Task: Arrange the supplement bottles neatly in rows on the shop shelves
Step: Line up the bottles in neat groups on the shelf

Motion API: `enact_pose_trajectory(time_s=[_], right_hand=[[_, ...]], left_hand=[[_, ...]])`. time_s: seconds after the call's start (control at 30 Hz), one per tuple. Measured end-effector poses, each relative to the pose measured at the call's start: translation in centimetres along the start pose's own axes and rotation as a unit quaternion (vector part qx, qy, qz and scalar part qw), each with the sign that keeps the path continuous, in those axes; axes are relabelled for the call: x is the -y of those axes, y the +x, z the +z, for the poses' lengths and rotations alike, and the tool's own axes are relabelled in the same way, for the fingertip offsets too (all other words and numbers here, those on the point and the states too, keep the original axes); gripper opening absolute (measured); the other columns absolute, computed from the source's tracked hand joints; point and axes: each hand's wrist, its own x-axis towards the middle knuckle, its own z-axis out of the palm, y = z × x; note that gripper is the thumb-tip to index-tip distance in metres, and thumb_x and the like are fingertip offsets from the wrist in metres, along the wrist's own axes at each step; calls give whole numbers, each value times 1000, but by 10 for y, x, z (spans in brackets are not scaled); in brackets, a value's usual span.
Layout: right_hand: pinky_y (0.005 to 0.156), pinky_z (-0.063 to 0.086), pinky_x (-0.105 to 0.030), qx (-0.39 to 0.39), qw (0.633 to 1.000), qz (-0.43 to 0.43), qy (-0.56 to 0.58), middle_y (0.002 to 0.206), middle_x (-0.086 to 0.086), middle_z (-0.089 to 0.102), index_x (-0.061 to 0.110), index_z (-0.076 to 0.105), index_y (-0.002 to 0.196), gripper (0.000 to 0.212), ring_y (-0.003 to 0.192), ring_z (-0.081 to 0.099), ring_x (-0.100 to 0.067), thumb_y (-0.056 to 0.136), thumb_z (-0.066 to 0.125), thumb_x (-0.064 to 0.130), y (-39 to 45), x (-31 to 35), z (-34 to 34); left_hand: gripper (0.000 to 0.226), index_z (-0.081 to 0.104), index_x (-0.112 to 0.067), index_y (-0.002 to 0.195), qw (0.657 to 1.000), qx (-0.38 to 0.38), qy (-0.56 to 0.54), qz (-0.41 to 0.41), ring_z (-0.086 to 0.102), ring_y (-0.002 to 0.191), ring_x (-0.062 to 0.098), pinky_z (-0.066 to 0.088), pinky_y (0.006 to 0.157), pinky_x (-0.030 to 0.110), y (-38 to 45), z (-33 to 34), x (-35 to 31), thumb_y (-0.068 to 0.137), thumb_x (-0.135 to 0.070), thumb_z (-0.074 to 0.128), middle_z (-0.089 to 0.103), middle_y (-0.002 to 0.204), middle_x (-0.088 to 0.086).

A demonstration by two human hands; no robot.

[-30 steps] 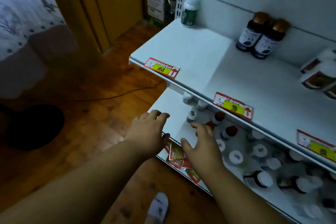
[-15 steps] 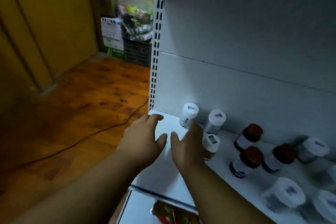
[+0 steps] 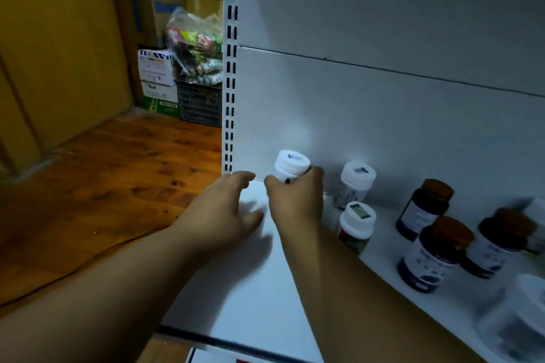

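My right hand [image 3: 296,203] grips a white-capped bottle [image 3: 290,166] standing near the back left corner of the white shelf [image 3: 241,289]. Just left of it, my left hand [image 3: 227,212] hovers over the shelf with relaxed fingers and holds nothing. Two more white-capped bottles [image 3: 355,183] [image 3: 355,225] stand to the right of my right hand. Farther right are dark bottles with brown caps [image 3: 424,205] [image 3: 435,253] [image 3: 498,240]. A blurred white-lidded jar [image 3: 519,312] sits at the lower right.
The slotted white upright [image 3: 231,68] marks the shelf's left end, with the grey back panel [image 3: 383,97] behind. Beyond it lie a wooden floor [image 3: 103,180], stacked cartons [image 3: 156,79], a dark crate [image 3: 200,103] and a bag of packets [image 3: 196,44].
The view dropped from above the upper shelf to the lower shelf's level. Both hands reached deeper into the lower shelf, and my right hand closed around the rear white-capped bottle.
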Motion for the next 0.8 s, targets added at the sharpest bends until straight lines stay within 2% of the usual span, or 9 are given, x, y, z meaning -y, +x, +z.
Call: enact_pose_trajectory(time_s=[0.1,0.2,0.37,0.47,0.53,0.63,0.67,0.73,0.8], right_hand=[[57,43,-10,90,994,-18,60,93,10,61,25,40,114,57,74,63,-1,70,77,17,-23,9,-18],[66,48,-9,153,980,-83,93,98,13,63,36,39,129,71,74,63,6,74,77,12,-47,18,-39],[65,43,-4,163,973,-155,55,94,17,61,36,45,114,35,79,59,12,88,67,31,-72,40,-63],[67,39,3,207,970,-113,50,109,23,54,37,44,120,28,90,51,25,95,54,31,-95,75,-89],[74,40,2,236,969,-62,45,122,24,53,41,45,131,35,105,52,17,96,49,39,-114,103,-114],[97,49,-24,242,970,-8,32,131,14,55,48,47,131,38,116,57,-6,93,51,46,-144,151,-157],[96,52,-31,243,970,10,29,130,11,57,48,49,130,37,114,59,-8,93,53,45,-155,169,-174],[84,57,-28,253,965,64,40,129,9,58,48,51,129,35,112,60,-6,94,55,42,-180,210,-213],[86,57,-29,257,961,97,27,130,10,59,47,51,128,36,112,60,-5,93,56,44,-204,252,-260]], left_hand=[[77,38,-20,145,1000,0,-25,-2,50,124,12,41,105,31,-9,-8,0,79,-36,76,49,140,-1],[90,33,-22,149,999,14,-37,0,45,129,9,39,108,30,-25,-13,1,74,-39,80,44,146,-6],[86,38,-38,142,993,51,-110,-1,50,115,-2,46,99,24,-59,-31,-8,69,-48,82,51,135,-19],[84,39,-46,136,980,94,-171,-29,52,114,-5,47,97,25,-89,-69,-38,64,-55,81,53,128,-27],[82,39,-47,135,973,112,-196,-55,52,113,-6,48,95,23,-108,-99,-65,64,-57,80,54,125,-30],[90,35,-40,141,970,124,-186,-93,52,114,-5,46,98,23,-136,-148,-109,64,-58,79,52,131,-26],[95,34,-36,143,969,130,-184,-100,51,115,-5,45,99,23,-146,-165,-127,62,-60,77,51,133,-24],[97,33,-34,144,961,153,-201,-115,51,115,-9,44,100,20,-167,-202,-167,62,-60,78,53,131,-21],[91,34,-35,140,943,191,-239,-130,51,112,-13,43,99,15,-191,-239,-216,65,-49,84,56,125,-23]])
